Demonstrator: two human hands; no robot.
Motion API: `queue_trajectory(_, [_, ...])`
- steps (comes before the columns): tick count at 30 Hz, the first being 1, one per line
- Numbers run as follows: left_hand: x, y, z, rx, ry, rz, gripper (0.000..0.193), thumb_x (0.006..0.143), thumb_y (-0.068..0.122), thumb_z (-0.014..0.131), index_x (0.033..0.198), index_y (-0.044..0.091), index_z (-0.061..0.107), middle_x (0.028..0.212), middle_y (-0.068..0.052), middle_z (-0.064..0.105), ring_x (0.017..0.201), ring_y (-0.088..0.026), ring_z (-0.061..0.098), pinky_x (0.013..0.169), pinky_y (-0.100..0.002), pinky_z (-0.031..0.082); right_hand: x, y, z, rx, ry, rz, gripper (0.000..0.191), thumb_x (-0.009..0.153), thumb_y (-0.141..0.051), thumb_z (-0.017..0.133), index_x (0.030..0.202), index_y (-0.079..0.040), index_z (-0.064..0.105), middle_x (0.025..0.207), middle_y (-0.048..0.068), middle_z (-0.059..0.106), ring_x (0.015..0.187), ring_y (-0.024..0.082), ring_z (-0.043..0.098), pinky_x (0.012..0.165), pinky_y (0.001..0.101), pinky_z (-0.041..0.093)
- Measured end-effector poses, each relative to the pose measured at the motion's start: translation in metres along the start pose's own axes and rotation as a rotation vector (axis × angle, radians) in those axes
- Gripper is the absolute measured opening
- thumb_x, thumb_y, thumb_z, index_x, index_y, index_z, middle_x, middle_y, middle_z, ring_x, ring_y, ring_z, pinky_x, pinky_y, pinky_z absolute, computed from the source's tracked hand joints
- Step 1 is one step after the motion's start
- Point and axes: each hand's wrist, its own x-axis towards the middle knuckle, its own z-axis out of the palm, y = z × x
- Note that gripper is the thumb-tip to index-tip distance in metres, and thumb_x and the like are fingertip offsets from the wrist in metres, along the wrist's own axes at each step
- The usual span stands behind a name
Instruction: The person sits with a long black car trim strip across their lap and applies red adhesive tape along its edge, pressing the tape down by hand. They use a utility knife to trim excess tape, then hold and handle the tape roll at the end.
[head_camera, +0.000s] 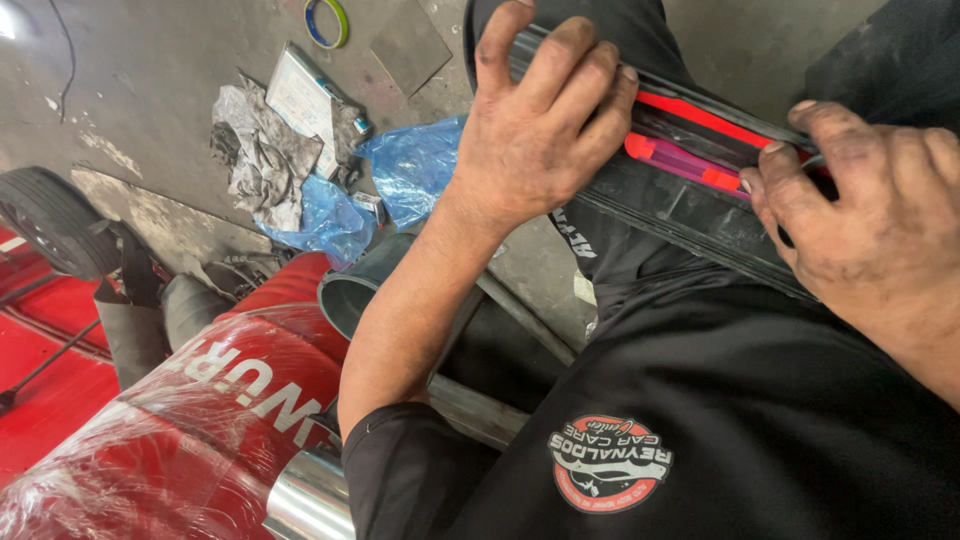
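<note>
A black rubber strip (690, 215) with a red line along it lies across my lap. My left hand (535, 125) is clamped over its upper end, fingers wrapped around the edge. My right hand (870, 220) sits at the right end of the strip, with thumb and fingers closed on the back of a red and purple utility cutter (685, 163). The cutter lies flat along the strip between my two hands. Its tip is hidden near my left fingers. Both hands are smeared with dark grime.
A red cylinder wrapped in clear film (190, 420) lies at lower left, with a chrome pipe (310, 495) and a grey tube (350, 290) beside it. Blue plastic bags (410, 170), crumpled rags (255, 150), a white box (300, 95) and a tape roll (327, 22) lie on the concrete floor. A small wheel (50, 220) is at the left.
</note>
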Motion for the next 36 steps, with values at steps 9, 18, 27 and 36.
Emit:
queue_trajectory(9, [-0.005, 0.003, 0.002, 0.15, -0.021, 0.069, 0.034, 0.094, 0.014, 0.061, 0.121, -0.006, 0.068, 0.119, -0.013, 0.063, 0.13, -0.029, 0.054, 0.116, -0.061, 0.032, 0.003, -0.002, -0.003, -0.028, 0.003, -0.038, 0.026, 0.095, -0.024, 0.077, 0.111, -0.005, 0.074, 0.129, 0.013, 0.063, 0.094, 0.026, 0.065, 0.088, 0.0389, 0.048])
queue_trajectory(18, [-0.01, 0.003, 0.008, 0.182, 0.007, 0.077, 0.033, 0.095, 0.013, 0.06, 0.122, -0.005, 0.069, 0.119, -0.013, 0.064, 0.13, -0.028, 0.053, 0.116, -0.06, 0.032, 0.009, -0.006, -0.009, -0.094, -0.023, -0.044, 0.028, 0.095, -0.028, 0.075, 0.111, -0.005, 0.075, 0.129, 0.01, 0.063, 0.096, 0.023, 0.064, 0.089, 0.0377, 0.048])
queue_trajectory(27, [-0.013, 0.002, 0.014, 0.245, 0.015, 0.112, 0.03, 0.099, 0.011, 0.059, 0.121, -0.006, 0.069, 0.119, -0.013, 0.064, 0.131, -0.029, 0.053, 0.117, -0.06, 0.031, 0.01, -0.009, -0.011, -0.075, -0.032, -0.011, 0.027, 0.097, -0.027, 0.076, 0.112, -0.005, 0.074, 0.133, 0.011, 0.063, 0.099, 0.024, 0.064, 0.087, 0.036, 0.049])
queue_trajectory(36, [-0.014, 0.001, 0.017, 0.272, 0.031, 0.124, 0.029, 0.099, 0.012, 0.059, 0.119, -0.005, 0.07, 0.118, -0.013, 0.065, 0.132, -0.029, 0.052, 0.117, -0.059, 0.032, 0.019, -0.008, -0.011, -0.069, -0.048, -0.018, 0.025, 0.096, -0.025, 0.08, 0.115, -0.01, 0.075, 0.136, 0.01, 0.062, 0.104, 0.024, 0.064, 0.087, 0.0352, 0.05])
